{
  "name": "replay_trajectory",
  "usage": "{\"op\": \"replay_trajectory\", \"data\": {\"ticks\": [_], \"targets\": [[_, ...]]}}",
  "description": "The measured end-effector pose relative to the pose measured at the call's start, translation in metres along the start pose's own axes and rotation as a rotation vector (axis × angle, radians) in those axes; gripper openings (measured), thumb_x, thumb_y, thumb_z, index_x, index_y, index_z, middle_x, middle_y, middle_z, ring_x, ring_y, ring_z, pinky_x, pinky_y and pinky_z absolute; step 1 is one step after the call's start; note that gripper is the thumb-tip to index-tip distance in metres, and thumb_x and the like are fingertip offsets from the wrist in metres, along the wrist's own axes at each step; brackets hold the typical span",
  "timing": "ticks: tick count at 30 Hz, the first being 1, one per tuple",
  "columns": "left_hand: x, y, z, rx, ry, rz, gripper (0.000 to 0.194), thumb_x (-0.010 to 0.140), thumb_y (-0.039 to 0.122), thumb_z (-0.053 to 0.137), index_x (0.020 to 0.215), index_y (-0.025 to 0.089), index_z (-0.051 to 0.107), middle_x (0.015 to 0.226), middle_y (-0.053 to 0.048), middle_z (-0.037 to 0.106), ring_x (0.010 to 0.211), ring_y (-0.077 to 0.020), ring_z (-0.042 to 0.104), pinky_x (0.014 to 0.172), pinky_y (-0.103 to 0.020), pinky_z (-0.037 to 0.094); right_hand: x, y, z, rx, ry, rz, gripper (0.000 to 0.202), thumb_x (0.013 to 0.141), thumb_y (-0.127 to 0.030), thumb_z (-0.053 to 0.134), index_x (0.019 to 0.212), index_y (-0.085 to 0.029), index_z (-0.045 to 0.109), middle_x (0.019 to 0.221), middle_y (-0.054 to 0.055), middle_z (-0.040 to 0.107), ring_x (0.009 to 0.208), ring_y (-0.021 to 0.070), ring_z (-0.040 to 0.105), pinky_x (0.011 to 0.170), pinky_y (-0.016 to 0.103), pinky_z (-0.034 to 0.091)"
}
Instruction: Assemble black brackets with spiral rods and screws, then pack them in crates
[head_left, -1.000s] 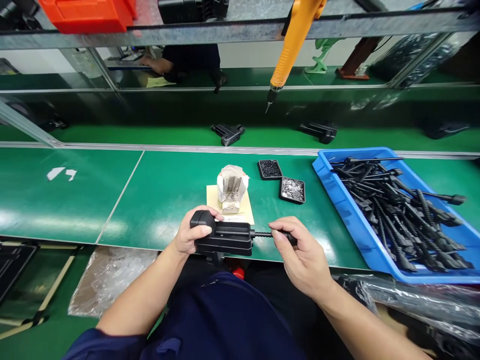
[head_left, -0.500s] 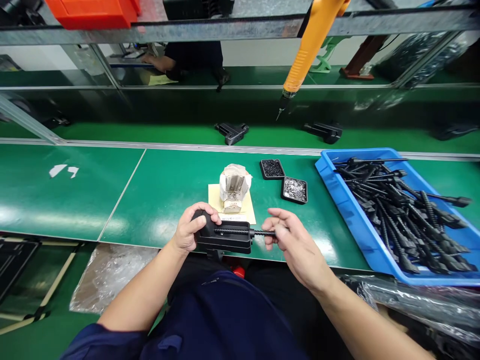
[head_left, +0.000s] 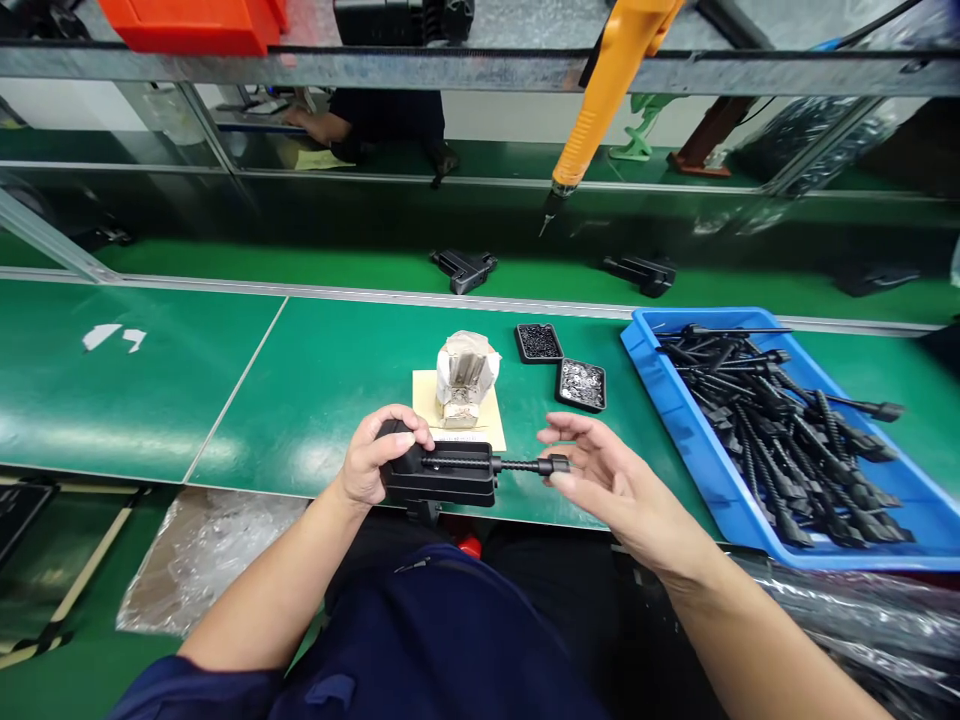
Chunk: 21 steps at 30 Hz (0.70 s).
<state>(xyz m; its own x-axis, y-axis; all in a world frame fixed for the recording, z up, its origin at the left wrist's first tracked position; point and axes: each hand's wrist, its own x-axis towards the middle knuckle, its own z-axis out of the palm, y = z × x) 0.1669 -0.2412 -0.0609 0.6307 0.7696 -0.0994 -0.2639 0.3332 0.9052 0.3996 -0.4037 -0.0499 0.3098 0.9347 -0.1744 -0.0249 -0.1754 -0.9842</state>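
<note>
My left hand (head_left: 381, 458) is wrapped round the rounded end of a black plastic housing (head_left: 457, 486) at the table's front edge. Along the housing's open channel lies a black threaded rod (head_left: 519, 465), which sticks out past the right end and carries a small black cap. Fingers curved and apart, my right hand (head_left: 600, 475) is open beside that cap. Its thumb is close to the cap, and I cannot tell whether they touch. Many similar black rods (head_left: 780, 430) fill a blue tray (head_left: 679, 475) on the right.
Behind the housing, a paper-wrapped block (head_left: 466, 375) stands on a yellow sheet (head_left: 424, 400). Two small black trays hold dark screws (head_left: 538, 342) and shiny metal parts (head_left: 581, 384). An orange electric screwdriver (head_left: 592, 120) hangs above. Black housings (head_left: 463, 268) lie on the far strip; another person's arm (head_left: 322, 125) shows beyond.
My right hand has loosened its fingers from the rod's end and shifted slightly right, baring the cap. My left hand keeps its hold on the housing. The whole view has shifted slightly.
</note>
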Motion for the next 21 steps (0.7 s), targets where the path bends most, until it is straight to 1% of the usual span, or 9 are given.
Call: {"op": "replay_trajectory", "data": {"ticks": [3,4,6,7,9,13,16,19,21], "targets": [[-0.0004,0.0009,-0.0014,-0.024,0.015,-0.001,0.026,0.063,0.028,0.080,0.081,0.016,0.066,0.074,-0.004,0.066,0.072,-0.0187,0.062,0.073,-0.033,0.049,-0.0009,-0.0035,-0.0025,-0.035,-0.007,0.019,0.044,0.084,-0.056,0.064,0.106,-0.018,0.062,0.078,0.004,0.063,0.063,0.0134,0.058,0.060,0.029,0.053],[-0.0006,0.0010,-0.0016,-0.029,0.016,-0.005,0.026,0.063,0.028,0.080,0.081,0.016,0.067,0.074,-0.004,0.066,0.073,-0.0185,0.063,0.073,-0.032,0.049,-0.0012,-0.0046,-0.0023,-0.034,-0.009,-0.004,0.043,0.082,-0.054,0.067,0.104,-0.018,0.063,0.080,0.005,0.065,0.067,0.0143,0.060,0.063,0.029,0.054],[-0.0010,0.0011,-0.0013,-0.033,0.018,-0.012,0.025,0.063,0.028,0.081,0.081,0.016,0.068,0.074,-0.004,0.066,0.073,-0.0181,0.063,0.072,-0.031,0.049,-0.0015,-0.0057,-0.0007,-0.022,-0.017,-0.038,0.047,0.077,-0.051,0.073,0.109,-0.019,0.061,0.096,0.008,0.067,0.078,0.0167,0.064,0.068,0.030,0.056],[-0.0012,0.0011,-0.0010,-0.033,0.018,-0.011,0.024,0.063,0.028,0.081,0.080,0.016,0.068,0.074,-0.004,0.066,0.073,-0.0180,0.063,0.072,-0.031,0.049,-0.0016,-0.0056,0.0003,-0.028,-0.018,-0.022,0.047,0.079,-0.052,0.071,0.110,-0.019,0.061,0.096,0.008,0.067,0.077,0.0166,0.064,0.067,0.031,0.056],[-0.0016,0.0012,-0.0004,-0.033,0.015,-0.006,0.023,0.064,0.028,0.081,0.080,0.016,0.069,0.074,-0.004,0.066,0.072,-0.0179,0.063,0.072,-0.031,0.050,-0.0015,-0.0042,0.0018,-0.044,-0.018,0.010,0.043,0.083,-0.054,0.065,0.106,-0.018,0.062,0.087,0.007,0.067,0.069,0.0151,0.062,0.064,0.031,0.055],[-0.0020,0.0019,-0.0004,-0.036,0.029,0.008,0.023,0.064,0.028,0.080,0.080,0.016,0.069,0.074,-0.004,0.065,0.073,-0.0184,0.062,0.071,-0.031,0.050,-0.0011,-0.0011,0.0023,0.015,-0.029,-0.051,0.049,0.078,-0.050,0.073,0.115,-0.019,0.059,0.102,0.010,0.067,0.087,0.0183,0.065,0.074,0.033,0.058],[-0.0015,0.0020,-0.0014,-0.033,0.033,0.001,0.023,0.063,0.028,0.080,0.080,0.016,0.069,0.074,-0.005,0.065,0.072,-0.0186,0.062,0.071,-0.031,0.051,-0.0004,-0.0018,0.0028,0.012,-0.028,-0.023,0.041,0.083,-0.053,0.067,0.104,-0.018,0.062,0.085,0.006,0.066,0.072,0.0150,0.063,0.067,0.031,0.056],[-0.0008,0.0015,-0.0020,-0.029,0.037,-0.006,0.022,0.064,0.028,0.080,0.080,0.017,0.070,0.074,-0.004,0.065,0.073,-0.0183,0.063,0.071,-0.030,0.051,0.0005,-0.0040,0.0046,0.063,0.000,-0.049,0.044,0.077,-0.051,0.074,0.105,-0.019,0.060,0.095,0.007,0.066,0.080,0.0160,0.064,0.069,0.031,0.057],[-0.0007,0.0013,-0.0020,-0.022,0.032,-0.011,0.022,0.064,0.028,0.081,0.080,0.017,0.070,0.074,-0.005,0.065,0.073,-0.0183,0.063,0.071,-0.030,0.051,0.0011,-0.0049,0.0060,0.068,-0.018,0.017,0.043,0.080,-0.053,0.070,0.103,-0.019,0.059,0.086,0.005,0.065,0.070,0.0142,0.062,0.062,0.029,0.055]]}}
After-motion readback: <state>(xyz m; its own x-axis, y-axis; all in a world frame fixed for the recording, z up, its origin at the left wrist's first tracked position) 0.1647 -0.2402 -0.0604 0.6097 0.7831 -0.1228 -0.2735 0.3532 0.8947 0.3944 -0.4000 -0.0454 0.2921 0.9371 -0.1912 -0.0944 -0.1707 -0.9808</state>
